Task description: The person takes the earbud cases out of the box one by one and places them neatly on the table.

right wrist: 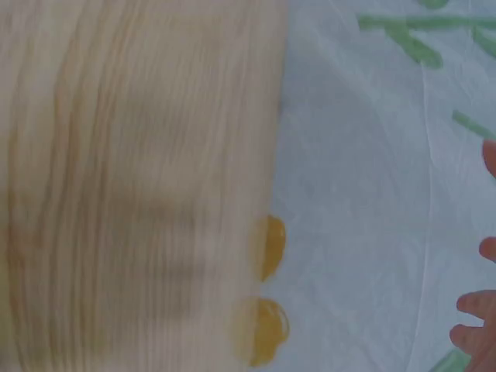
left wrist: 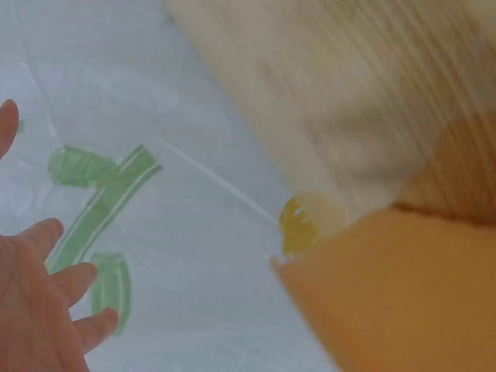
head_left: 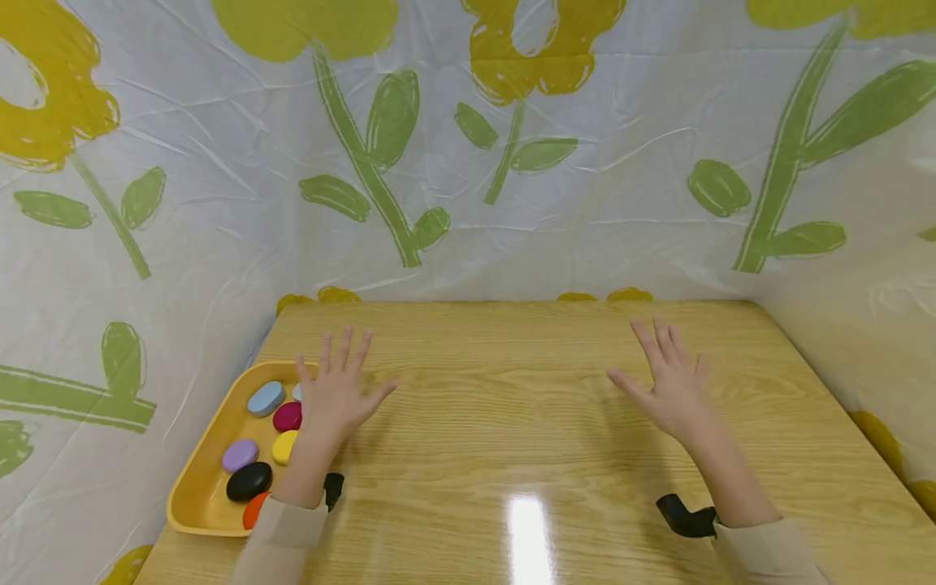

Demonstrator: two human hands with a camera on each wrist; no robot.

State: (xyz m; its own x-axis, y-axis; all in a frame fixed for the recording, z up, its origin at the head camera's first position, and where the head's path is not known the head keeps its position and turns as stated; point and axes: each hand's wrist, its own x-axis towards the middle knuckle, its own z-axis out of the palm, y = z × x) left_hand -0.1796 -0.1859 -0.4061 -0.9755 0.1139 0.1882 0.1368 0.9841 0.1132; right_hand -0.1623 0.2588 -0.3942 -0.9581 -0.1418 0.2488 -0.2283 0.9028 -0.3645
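Note:
My left hand (head_left: 336,398) is held with fingers spread above the right side of an orange-yellow tray (head_left: 193,491), gripping nothing. Inside the tray lie several smooth, rounded pieces: light blue (head_left: 266,399), dark pink (head_left: 288,417), yellow (head_left: 283,448), purple (head_left: 240,456), black (head_left: 249,482) and red-orange (head_left: 254,511). The hand and forearm hide part of the tray. Over the right half of the table, my right hand (head_left: 676,394) holds nothing, its fingers also spread. Fingertips of the right hand (right wrist: 480,329) show at the edge of the right wrist view.
A wood-grain table (head_left: 497,422) extends under both hands, with a bright light reflection near its front. White sheeting (head_left: 621,179) printed with flowers and green leaves hangs behind and at both sides. Each wrist has a black strap piece, such as the right one (head_left: 687,518).

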